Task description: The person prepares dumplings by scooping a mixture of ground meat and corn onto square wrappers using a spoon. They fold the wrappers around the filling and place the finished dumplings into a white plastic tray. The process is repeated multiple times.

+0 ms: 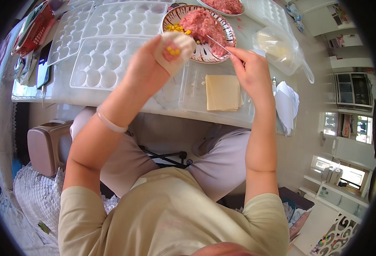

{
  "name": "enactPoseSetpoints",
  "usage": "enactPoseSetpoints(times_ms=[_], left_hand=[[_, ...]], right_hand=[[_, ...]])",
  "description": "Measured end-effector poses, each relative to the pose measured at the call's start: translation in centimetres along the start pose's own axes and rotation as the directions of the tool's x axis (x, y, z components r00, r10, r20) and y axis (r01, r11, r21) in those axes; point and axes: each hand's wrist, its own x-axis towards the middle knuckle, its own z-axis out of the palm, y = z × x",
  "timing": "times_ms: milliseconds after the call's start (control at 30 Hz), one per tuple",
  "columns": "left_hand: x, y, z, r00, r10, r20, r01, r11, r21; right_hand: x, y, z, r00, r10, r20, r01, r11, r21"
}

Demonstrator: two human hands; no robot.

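Observation:
My left hand point(148, 65) holds a dough wrapper point(183, 44) with pink minced meat and several yellow corn kernels on it, beside the left rim of a patterned plate point(231, 32). That plate bears a mound of minced meat point(204, 25) and loose corn kernels point(176, 28). Between the fingers of my right hand point(248, 65) is a thin metal utensil point(218, 44), its far end at the meat; what kind it is cannot be told. Below the plate, a stack of square dough wrappers point(223, 92) lies on a clear plastic tray point(192, 96).
Plastic trays with round compartments point(100, 60) cover the table's left side. A phone point(43, 65) and a red basket point(36, 33) are farther left. At the right are a plastic bag point(276, 49), white paper point(285, 102) and a pen point(274, 85). A second plate of meat point(223, 6) stands behind.

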Motion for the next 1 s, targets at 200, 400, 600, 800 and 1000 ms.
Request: enactPoseSetpoints(times_ms=[200, 400, 600, 800, 1000], left_hand=[[0.0, 4.2, -1.3, 0.969, 0.080, 0.233, -0.057, 0.993, -0.105], [0.0, 4.9, -1.7, 0.914, 0.046, 0.403, 0.005, 0.992, -0.126], [-0.8, 4.2, 0.2, 0.983, 0.177, 0.052, -0.181, 0.981, 0.072], [-0.5, 3.9, 0.3, 0.985, 0.167, 0.048, -0.169, 0.985, 0.032], [0.0, 5.0, -1.8, 0.977, 0.117, 0.177, -0.130, 0.990, 0.062]], right_hand=[[0.5, -0.6, 2.2, 0.992, -0.106, 0.071, 0.109, 0.993, -0.034], [0.6, -1.5, 2.3, 0.986, -0.095, 0.140, 0.121, 0.975, -0.189], [0.4, -1.9, 0.9, 0.981, -0.060, 0.187, 0.105, 0.965, -0.241], [0.8, -1.9, 1.3, 0.987, -0.046, 0.156, 0.077, 0.977, -0.200], [0.6, -2.3, 0.2, 0.975, -0.024, 0.220, 0.078, 0.967, -0.241]])
